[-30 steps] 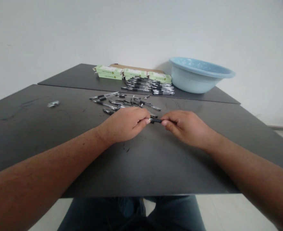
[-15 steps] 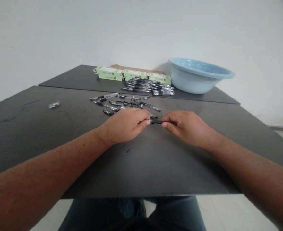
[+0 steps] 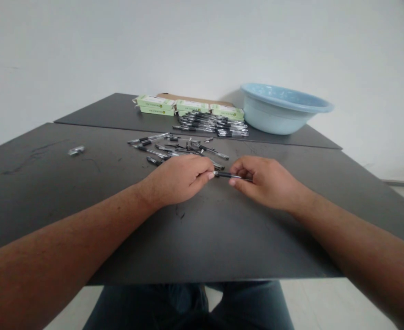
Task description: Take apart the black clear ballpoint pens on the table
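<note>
My left hand [image 3: 183, 178] is closed on one end of a gel pen [image 3: 224, 174], pinching it between thumb and forefinger above the table. The pen lies level, its black grip showing between my hands. Around its right end my right hand [image 3: 265, 181] is loosely curled, with thumb and forefinger on either side. A thin clear and dark stretch of the pen shows in the gap between those fingers. Just behind my left hand lie scattered pens [image 3: 154, 151] and loose pen parts [image 3: 191, 145], partly hidden by it.
Farther back is a heap of pens [image 3: 205, 123], in front of green and white boxes [image 3: 157, 104]. A light blue basin [image 3: 277, 114] stands at the back right. Small clear pieces [image 3: 76, 150] lie on the left of the dark table [image 3: 215, 243]. A seam crosses the table.
My right thumb and forefinger have loosened and parted slightly, so more of the pen's right end shows. My left hand keeps its hold in the same place.
</note>
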Motion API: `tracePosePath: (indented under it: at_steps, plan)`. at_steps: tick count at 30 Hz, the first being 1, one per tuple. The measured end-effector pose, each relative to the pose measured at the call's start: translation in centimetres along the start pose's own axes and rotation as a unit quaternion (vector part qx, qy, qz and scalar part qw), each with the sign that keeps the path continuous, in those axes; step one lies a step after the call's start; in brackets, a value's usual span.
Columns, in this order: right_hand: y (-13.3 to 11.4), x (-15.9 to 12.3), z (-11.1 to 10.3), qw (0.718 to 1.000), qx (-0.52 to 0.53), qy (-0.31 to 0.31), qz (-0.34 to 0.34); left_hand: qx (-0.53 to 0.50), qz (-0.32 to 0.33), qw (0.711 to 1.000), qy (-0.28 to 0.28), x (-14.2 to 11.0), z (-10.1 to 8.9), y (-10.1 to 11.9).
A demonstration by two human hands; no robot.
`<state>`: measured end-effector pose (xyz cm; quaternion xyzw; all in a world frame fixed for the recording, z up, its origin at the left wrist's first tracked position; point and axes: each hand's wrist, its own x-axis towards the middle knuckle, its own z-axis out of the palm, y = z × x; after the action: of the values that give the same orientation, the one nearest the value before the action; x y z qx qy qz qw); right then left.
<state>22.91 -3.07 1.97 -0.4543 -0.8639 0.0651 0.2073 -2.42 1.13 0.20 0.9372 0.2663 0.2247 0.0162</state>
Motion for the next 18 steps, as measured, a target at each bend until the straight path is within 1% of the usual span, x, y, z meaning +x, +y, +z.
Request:
tracePosePath:
  at_steps: [2,5,8,10,13,15,18]
  plan:
    - [0.05,-0.02,0.0,1.0,-0.002,0.0,-0.007,0.001,0.0,1.0,0.002,-0.01,0.04,-0.02]
    - [0.06,-0.07,-0.01,1.0,-0.004,-0.026,-0.016,-0.001,0.009,1.0,0.001,0.01,0.04,-0.01]
    - [0.06,-0.1,0.0,1.0,0.01,-0.004,0.001,0.001,0.001,1.0,0.003,0.04,-0.01,0.01]
    - [0.06,-0.09,0.0,1.0,0.003,0.005,-0.006,0.006,-0.004,1.0,0.002,0.04,-0.02,-0.01]
    - [0.03,-0.04,-0.03,0.999,-0.015,-0.03,-0.021,0.005,0.003,1.0,-0.004,0.01,0.03,-0.07]
    - [-0.01,-0.01,-0.04,0.999,-0.009,-0.039,-0.007,0.003,0.003,1.0,0.0,-0.01,0.08,-0.1]
    - [-0.05,0.03,-0.05,1.0,-0.004,-0.012,0.004,0.004,-0.003,1.0,0.002,0.0,0.13,-0.1]
